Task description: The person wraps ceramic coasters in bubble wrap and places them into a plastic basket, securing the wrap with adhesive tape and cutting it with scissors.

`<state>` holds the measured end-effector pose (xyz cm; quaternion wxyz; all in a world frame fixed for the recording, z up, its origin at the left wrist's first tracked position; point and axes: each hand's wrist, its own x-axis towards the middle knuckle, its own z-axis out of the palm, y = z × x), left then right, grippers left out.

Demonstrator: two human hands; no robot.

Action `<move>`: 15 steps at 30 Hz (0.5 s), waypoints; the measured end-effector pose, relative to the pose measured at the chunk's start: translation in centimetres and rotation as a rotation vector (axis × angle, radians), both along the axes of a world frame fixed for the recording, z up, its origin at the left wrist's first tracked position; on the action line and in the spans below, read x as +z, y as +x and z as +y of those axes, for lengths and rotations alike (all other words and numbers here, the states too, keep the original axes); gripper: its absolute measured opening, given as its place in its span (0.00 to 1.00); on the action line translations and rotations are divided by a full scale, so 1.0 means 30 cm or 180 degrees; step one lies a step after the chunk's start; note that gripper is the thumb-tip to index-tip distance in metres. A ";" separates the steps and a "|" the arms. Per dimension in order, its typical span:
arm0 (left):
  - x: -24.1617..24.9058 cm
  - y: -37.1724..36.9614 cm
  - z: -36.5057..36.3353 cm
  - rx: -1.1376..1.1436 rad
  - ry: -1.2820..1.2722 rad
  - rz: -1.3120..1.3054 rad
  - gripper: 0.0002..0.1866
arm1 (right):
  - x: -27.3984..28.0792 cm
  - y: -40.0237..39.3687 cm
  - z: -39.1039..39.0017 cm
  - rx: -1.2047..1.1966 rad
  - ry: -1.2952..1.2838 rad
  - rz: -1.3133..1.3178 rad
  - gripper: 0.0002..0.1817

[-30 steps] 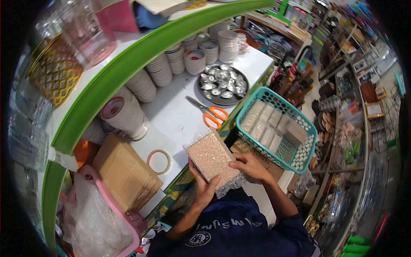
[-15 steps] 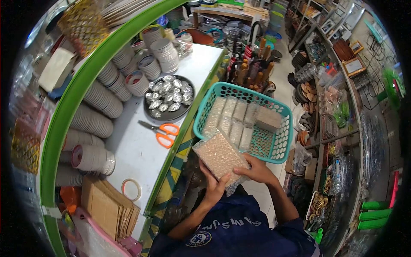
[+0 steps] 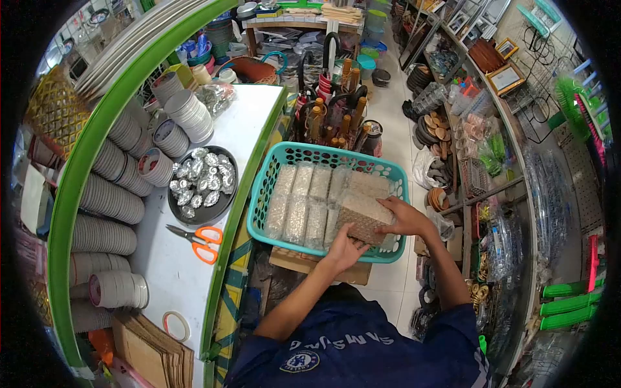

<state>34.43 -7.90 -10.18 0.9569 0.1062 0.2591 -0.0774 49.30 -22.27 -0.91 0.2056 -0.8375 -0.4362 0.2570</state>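
Note:
Both hands hold a bubble-wrapped brown block (image 3: 362,221), tilted over the right part of a turquoise plastic basket (image 3: 257,213). My left hand (image 3: 346,251) grips its near edge from below, thumb up. At its right side my right hand (image 3: 406,218) holds on, with fingers over the top. Rows of bubble-wrapped packs (image 3: 295,216) stand in the left and middle of the basket. Behind the held block lies another wrapped block (image 3: 370,185). Whether the held block rests on the basket floor is hidden.
Left, a white counter (image 3: 249,107) bears orange-handled scissors (image 3: 202,242), a dark pan (image 3: 228,210) of foil-wrapped pieces, a tape roll (image 3: 175,326), cardboard sheets (image 3: 152,352) and stacked white cups (image 3: 103,197). Umbrellas (image 3: 330,107) stand behind the basket. Crowded shelves (image 3: 479,194) line the right.
My hands have moved the wrapped block forward, from in front of the basket to inside its right part. The view has shifted, and the basket now appears farther left.

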 end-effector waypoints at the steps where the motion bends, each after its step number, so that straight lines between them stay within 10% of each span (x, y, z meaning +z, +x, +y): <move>1: -0.019 0.029 -0.012 -0.0005 -0.0005 -0.0001 0.33 | -0.044 0.027 -0.008 0.0101 0.0088 -0.0256 0.47; 15: -0.166 0.196 -0.087 0.0098 -0.0353 0.0614 0.37 | -0.252 0.087 -0.010 0.0475 -0.0100 -0.1271 0.49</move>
